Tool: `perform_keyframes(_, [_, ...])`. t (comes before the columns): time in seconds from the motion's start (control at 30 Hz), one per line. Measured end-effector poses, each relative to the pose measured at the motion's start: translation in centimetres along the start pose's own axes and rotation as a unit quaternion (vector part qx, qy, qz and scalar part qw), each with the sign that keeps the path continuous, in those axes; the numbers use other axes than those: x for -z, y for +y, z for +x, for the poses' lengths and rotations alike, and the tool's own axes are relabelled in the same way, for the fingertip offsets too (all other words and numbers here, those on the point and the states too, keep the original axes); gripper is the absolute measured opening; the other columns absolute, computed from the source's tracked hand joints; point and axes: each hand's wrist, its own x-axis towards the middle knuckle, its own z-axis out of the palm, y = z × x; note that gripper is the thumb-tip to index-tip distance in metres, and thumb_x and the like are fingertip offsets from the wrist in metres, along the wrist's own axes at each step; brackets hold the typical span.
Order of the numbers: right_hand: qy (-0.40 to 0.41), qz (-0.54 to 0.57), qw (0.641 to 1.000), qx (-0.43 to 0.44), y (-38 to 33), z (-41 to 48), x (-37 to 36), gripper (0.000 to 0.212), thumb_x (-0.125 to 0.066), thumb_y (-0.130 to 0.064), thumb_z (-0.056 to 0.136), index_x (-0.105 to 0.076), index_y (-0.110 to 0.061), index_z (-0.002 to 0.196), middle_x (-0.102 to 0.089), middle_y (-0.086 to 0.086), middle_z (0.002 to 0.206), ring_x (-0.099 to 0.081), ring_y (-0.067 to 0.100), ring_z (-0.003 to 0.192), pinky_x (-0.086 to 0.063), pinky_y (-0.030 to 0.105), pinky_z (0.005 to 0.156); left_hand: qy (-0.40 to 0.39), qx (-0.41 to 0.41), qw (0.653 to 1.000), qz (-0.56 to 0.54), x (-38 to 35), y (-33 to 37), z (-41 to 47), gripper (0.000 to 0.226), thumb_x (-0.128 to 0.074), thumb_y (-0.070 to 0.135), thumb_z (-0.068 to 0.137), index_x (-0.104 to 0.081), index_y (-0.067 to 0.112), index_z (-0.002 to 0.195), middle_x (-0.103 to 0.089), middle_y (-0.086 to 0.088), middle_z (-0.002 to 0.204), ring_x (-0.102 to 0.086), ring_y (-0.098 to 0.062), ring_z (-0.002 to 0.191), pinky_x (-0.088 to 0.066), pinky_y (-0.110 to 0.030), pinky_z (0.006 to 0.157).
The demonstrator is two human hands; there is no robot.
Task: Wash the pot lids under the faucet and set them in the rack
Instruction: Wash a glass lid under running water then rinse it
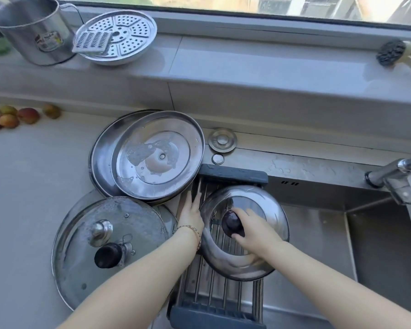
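Right hand (252,230) grips the black round knob of a domed steel-rimmed glass pot lid (266,267), holding it knob-up over the grey-framed steel-bar sink rack (214,302), probably so it drains. Left hand (190,216), fingers flat and holding nothing, rests beside that lid's left rim (steadying, likely). Beyond its fingertips leans an upturned steel lid (178,129); beside its wrist lies a large glass lid (119,276).

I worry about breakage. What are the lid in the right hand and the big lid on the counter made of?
Held lid: apparently stainless steel rim, mirror-shiny, with a see-through centre showing rack bars, probably glass. Big lid: clear, probably glass, with water droplets and a metal rim.
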Motion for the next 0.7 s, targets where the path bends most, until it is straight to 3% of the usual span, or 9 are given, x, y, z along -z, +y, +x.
perform_keyframes(0.1, [-0.013,-0.108,0.994,-0.011,-0.6,-0.1,0.7,0.061,-0.057,-0.036,0.089,-0.029,-0.018,0.14,-0.05,0.007,0.126,-0.052,0.029,0.114,-0.043,0.033,0.084,-0.017,0.002,1.0,0.022,0.4,0.1,-0.1,0.056,-0.031,0.041,0.098,-0.023,0.015,0.147,-0.002,-0.014,0.158,0.018,-0.042,0.14,0.007,-0.063,0.108])
perform_keyframes(0.2, [0.007,-0.188,0.981,-0.042,-2.2,-0.4,1.9,0.047,-0.054,-0.038,0.09,-0.038,-0.011,0.125,-0.054,0.009,0.12,-0.053,0.029,0.111,-0.042,0.033,0.079,0.009,0.036,0.993,-0.116,1.0,-0.5,-2.2,0.056,-0.034,0.039,0.096,-0.03,0.012,0.144,-0.01,-0.013,0.157,0.01,-0.035,0.144,0.006,-0.056,0.112])
perform_keyframes(0.27, [0.049,-0.118,0.991,-0.027,-3.5,-1.0,2.4,0.038,-0.052,-0.032,0.091,-0.043,-0.012,0.122,-0.057,0.008,0.117,-0.054,0.028,0.11,-0.043,0.033,0.082,0.141,0.069,0.94,-0.304,0.5,-1.0,-4.7,0.044,-0.035,0.033,0.092,-0.054,0.009,0.124,-0.045,-0.012,0.14,-0.025,-0.031,0.14,-0.017,-0.048,0.112])
perform_keyframes(0.33, [0.076,0.037,0.996,-0.001,-5.3,-1.6,2.2,0.033,-0.054,-0.026,0.09,-0.052,-0.014,0.121,-0.063,0.002,0.098,-0.058,0.02,0.098,-0.044,0.03,0.08,0.324,0.102,0.853,-0.398,-0.7,-2.0,-7.2,0.037,-0.038,0.03,0.079,-0.068,0.009,0.079,-0.067,-0.01,0.089,-0.063,-0.032,0.094,-0.049,-0.04,0.079])
perform_keyframes(0.4, [0.062,0.19,0.98,-0.009,-8.0,-2.3,1.6,0.03,-0.057,-0.023,0.088,-0.059,-0.015,0.116,-0.06,-0.006,0.081,-0.056,0.012,0.085,-0.04,0.023,0.075,0.389,0.198,0.798,-0.416,-2.8,-3.3,-9.6,0.031,-0.042,0.028,0.072,-0.065,0.01,0.063,-0.063,-0.006,0.069,-0.062,-0.03,0.066,-0.05,-0.034,0.056])
perform_keyframes(0.47, [0.014,0.245,0.969,-0.024,-10.7,-2.6,0.2,0.035,-0.055,-0.026,0.089,-0.057,-0.013,0.122,-0.06,-0.005,0.091,-0.056,0.013,0.092,-0.037,0.021,0.077,0.293,0.287,0.792,-0.452,-4.6,-4.5,-12.0,0.023,-0.051,0.024,0.079,-0.066,0.008,0.087,-0.063,-0.011,0.094,-0.059,-0.033,0.087,-0.048,-0.039,0.072])
perform_keyframes(0.57, [-0.076,0.271,0.957,-0.066,-13.7,-1.9,-2.6,0.049,-0.046,-0.03,0.094,-0.041,-0.009,0.137,-0.055,0.006,0.125,-0.053,0.016,0.102,-0.039,0.026,0.086,0.12,0.357,0.822,-0.428,-7.3,-5.5,-14.3,0.037,-0.048,0.035,0.088,-0.048,0.018,0.121,-0.043,-0.01,0.129,-0.041,-0.03,0.118,-0.039,-0.036,0.093])
perform_keyframes(0.6, [-0.094,0.291,0.949,-0.083,-14.4,-1.7,-3.5,0.044,-0.044,-0.028,0.095,-0.044,-0.008,0.134,-0.055,0.008,0.124,-0.054,0.018,0.1,-0.04,0.026,0.086,0.095,0.357,0.824,-0.43,-8.1,-5.4,-14.7,0.041,-0.046,0.038,0.089,-0.044,0.02,0.126,-0.04,-0.01,0.132,-0.04,-0.029,0.122,-0.04,-0.035,0.092])
perform_keyframes(0.7, [-0.071,0.339,0.93,-0.12,-15.7,-1.2,-5.5,0.011,-0.045,-0.02,0.093,-0.054,-0.014,0.092,-0.052,0.002,0.08,-0.05,0.018,0.073,-0.035,0.025,0.074,0.093,0.339,0.793,-0.498,-9.7,-5.2,-14.7,0.042,-0.047,0.035,0.089,-0.04,0.021,0.127,-0.039,-0.012,0.13,-0.047,-0.031,0.117,-0.045,-0.036,0.084])
